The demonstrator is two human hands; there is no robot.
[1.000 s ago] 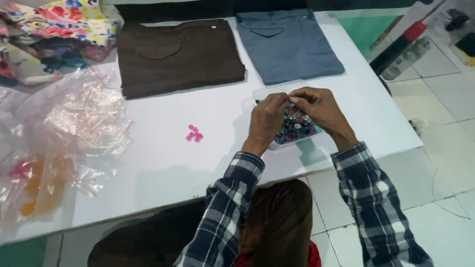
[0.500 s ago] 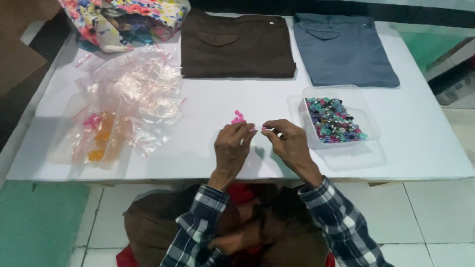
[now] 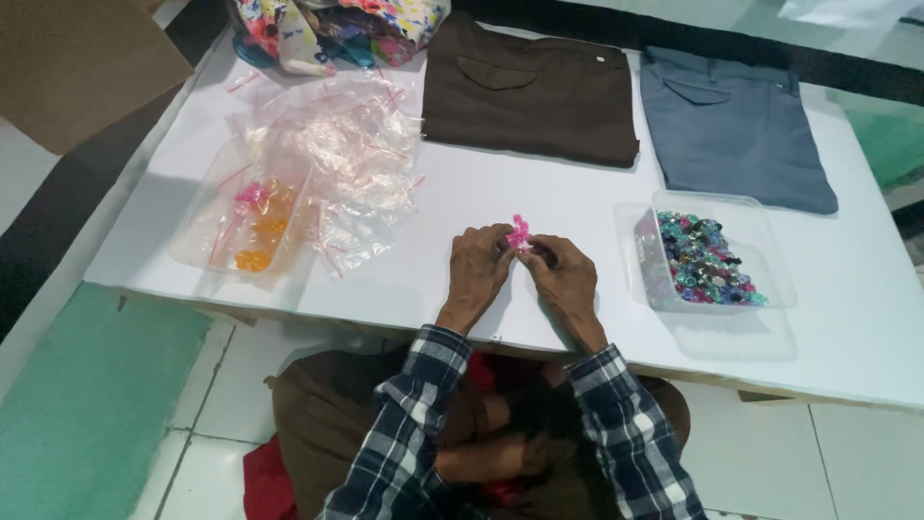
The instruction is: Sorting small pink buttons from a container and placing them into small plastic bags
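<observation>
My left hand (image 3: 479,267) and my right hand (image 3: 566,277) rest together on the white table (image 3: 577,207), fingertips meeting at a few small pink beads (image 3: 520,232). Both hands pinch something tiny there; what exactly lies between the fingers is too small to tell. A clear plastic tray (image 3: 775,260) filled with several mixed coloured beads sits to the right of my right hand. To the left lies a heap of small clear zip bags (image 3: 346,159), and a clear bag with orange and pink pieces (image 3: 252,223).
Folded brown trousers (image 3: 529,91) and folded grey-blue trousers (image 3: 736,130) lie at the table's far side. A bundle of colourful patterned cloth (image 3: 337,29) sits at the back left. A brown cardboard sheet (image 3: 82,58) and green mat (image 3: 87,404) lie on the floor.
My hands left the bead tray and came to the pink beads at the table's middle. Since half a second ago they have closed together around the beads.
</observation>
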